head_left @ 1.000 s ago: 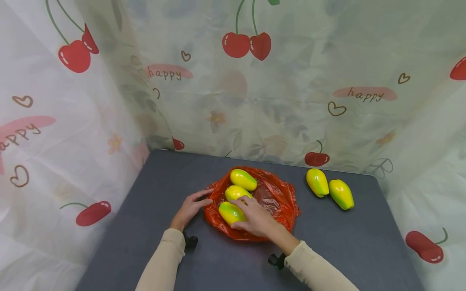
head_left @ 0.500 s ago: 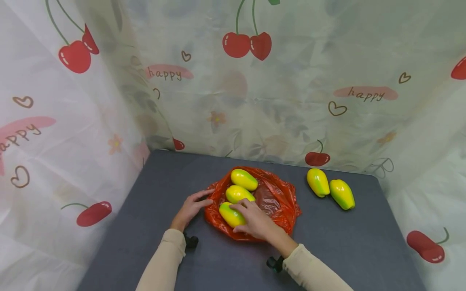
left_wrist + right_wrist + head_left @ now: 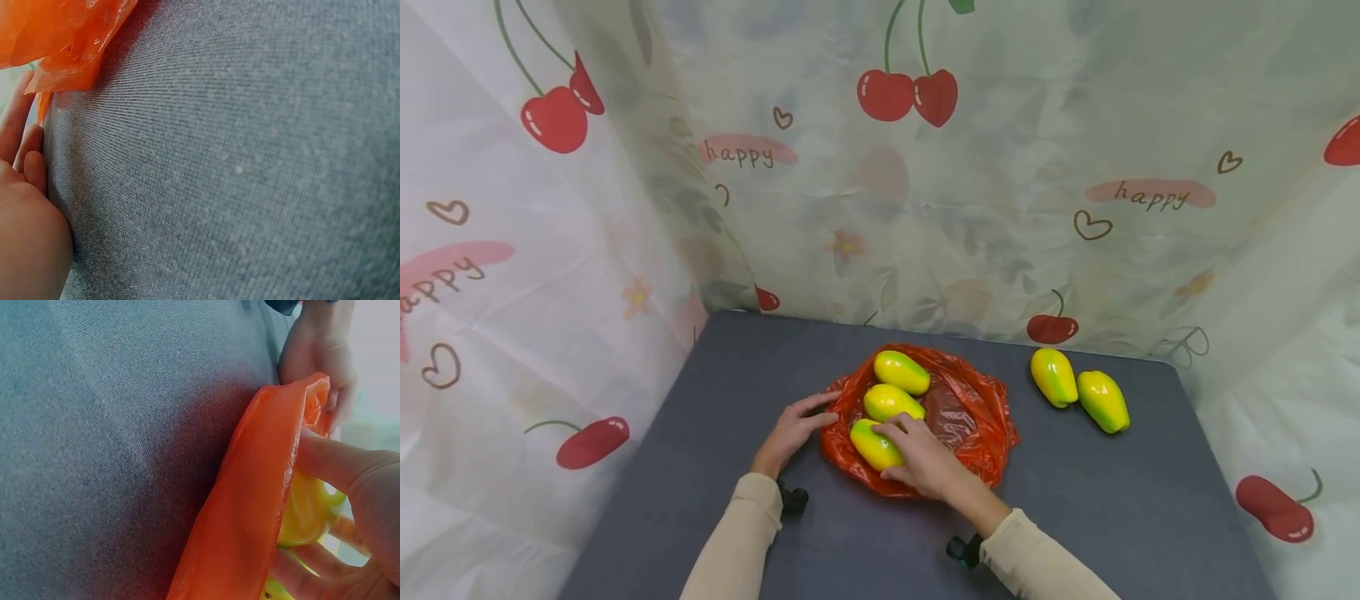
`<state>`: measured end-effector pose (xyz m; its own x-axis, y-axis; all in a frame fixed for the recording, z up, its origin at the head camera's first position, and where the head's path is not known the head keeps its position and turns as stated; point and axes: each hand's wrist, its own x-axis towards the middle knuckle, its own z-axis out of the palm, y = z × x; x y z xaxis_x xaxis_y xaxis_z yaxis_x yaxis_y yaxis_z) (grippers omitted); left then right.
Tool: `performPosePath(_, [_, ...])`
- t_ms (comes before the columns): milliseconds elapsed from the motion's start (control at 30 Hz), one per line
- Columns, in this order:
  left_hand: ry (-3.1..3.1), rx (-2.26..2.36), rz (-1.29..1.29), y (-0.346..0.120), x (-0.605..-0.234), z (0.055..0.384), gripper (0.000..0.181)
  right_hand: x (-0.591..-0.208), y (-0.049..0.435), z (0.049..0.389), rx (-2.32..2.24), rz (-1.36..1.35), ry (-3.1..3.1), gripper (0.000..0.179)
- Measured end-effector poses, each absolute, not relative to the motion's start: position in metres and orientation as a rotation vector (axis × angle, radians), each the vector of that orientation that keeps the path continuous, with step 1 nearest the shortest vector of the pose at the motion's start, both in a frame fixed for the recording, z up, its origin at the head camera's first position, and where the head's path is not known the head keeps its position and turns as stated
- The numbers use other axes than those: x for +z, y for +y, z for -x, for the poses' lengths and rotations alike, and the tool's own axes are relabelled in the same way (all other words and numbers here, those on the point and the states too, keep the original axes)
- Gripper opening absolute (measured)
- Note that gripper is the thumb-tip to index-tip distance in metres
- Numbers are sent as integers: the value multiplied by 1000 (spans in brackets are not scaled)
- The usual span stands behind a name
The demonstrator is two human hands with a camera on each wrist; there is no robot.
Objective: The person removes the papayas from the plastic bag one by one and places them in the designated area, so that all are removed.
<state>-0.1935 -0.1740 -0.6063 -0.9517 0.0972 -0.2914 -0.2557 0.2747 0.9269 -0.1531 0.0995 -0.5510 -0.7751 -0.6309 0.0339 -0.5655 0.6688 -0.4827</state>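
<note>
A red plastic bag [image 3: 992,437] lies spread with its mouth up on the table. Three yellow-green papayas are at its left side: a back papaya [image 3: 901,372], a middle papaya [image 3: 891,402] and a front papaya [image 3: 874,443]. Thumb and fingers of my right hand [image 3: 925,460] curve around the right end of the front one; in the right wrist view the thumb [image 3: 331,459] and the fingers lie on opposite sides of this papaya [image 3: 306,515]. My left hand [image 3: 790,429] touches the bag's left rim with its fingers fairly straight.
Two more papayas, one [image 3: 1054,377] beside the other [image 3: 1103,402], lie on the grey table [image 3: 1075,500] right of the bag. A cherry-print curtain [image 3: 970,250] hangs behind the table and at both sides.
My right hand has drawn slightly back toward the front, uncovering more of the middle papaya, and its fingers stay around the front papaya. The left hand has kept its place at the rim.
</note>
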Motion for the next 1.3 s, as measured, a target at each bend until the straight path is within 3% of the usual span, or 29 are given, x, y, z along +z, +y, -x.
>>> performPosePath(1300, [2261, 1763, 89, -174, -610, 193, 50, -512, 121, 152, -966, 881, 2895, 68])
